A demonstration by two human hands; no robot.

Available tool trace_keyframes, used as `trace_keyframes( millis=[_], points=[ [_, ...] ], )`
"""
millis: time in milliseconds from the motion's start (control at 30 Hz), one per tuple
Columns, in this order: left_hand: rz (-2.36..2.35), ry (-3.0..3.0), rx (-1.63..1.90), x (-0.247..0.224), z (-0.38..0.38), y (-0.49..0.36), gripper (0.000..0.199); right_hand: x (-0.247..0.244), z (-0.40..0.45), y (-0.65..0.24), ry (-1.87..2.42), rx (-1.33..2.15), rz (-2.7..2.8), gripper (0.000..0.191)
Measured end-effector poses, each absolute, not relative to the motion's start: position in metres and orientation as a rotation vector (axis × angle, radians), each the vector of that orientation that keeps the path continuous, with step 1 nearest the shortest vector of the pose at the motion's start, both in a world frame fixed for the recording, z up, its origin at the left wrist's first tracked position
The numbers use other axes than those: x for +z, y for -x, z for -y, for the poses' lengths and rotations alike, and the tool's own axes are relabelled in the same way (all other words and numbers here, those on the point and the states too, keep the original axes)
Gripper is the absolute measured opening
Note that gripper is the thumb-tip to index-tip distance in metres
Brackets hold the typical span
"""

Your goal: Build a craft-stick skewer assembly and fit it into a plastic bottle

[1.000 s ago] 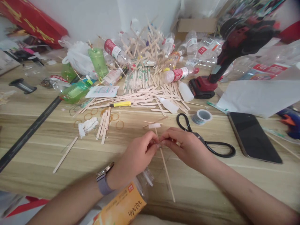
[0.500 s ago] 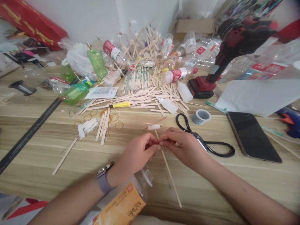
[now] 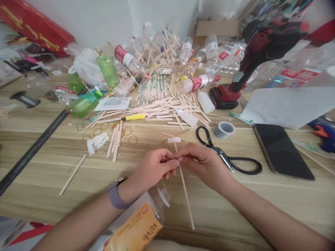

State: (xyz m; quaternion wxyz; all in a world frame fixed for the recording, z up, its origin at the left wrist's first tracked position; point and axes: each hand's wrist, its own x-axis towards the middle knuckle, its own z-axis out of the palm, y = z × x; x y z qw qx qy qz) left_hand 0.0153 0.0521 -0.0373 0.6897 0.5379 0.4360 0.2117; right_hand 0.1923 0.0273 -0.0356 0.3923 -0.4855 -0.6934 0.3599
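Note:
A thin wooden stick [image 3: 186, 195] runs from between my hands down toward the front edge. A small whitish piece [image 3: 174, 139] sits across its far end, with thin sticks crossing just behind it. My left hand [image 3: 159, 167], with a watch on the wrist, pinches the stick with thumb and forefinger. Fingertips of my right hand [image 3: 200, 162] meet the left ones at the same spot, pressed together. Whatever fine thing lies between the fingertips is too small to tell. Below my left hand is a clear bottle with an orange label [image 3: 137, 226].
Black-handled scissors [image 3: 222, 157], a wire spool [image 3: 224, 129] and a phone [image 3: 284, 151] lie to the right. Behind are piled craft sticks [image 3: 157, 111], plastic bottles and a red-black power tool [image 3: 225, 96]. Rubber bands, sticks and a long black bar [image 3: 34, 150] are at left.
The stick's near end has swung slightly left, and its far end with the whitish piece has shifted slightly right. Both hands stay together, with the fingers slightly rearranged.

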Motion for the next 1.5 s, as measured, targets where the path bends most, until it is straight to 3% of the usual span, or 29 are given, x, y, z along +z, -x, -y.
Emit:
trace_keyframes(
  millis=[667, 1100, 1500],
  points=[
    [-1.007, -1.142, 0.481, -0.033, -0.05, -0.017, 0.017, -0.03, -0.01, -0.182, 1.658, 0.94, 1.707, 0.012],
    [-1.083, -1.214, 0.513, -0.029, -0.052, -0.016, 0.02, -0.039, -0.009, -0.181, 1.575, 1.115, 1.496, 0.019],
    [-1.164, -1.876, 0.616, -0.03, -0.041, -0.011, 0.018, -0.034, -0.015, -0.182, 1.618, 1.051, 1.56, 0.019]
  ],
)
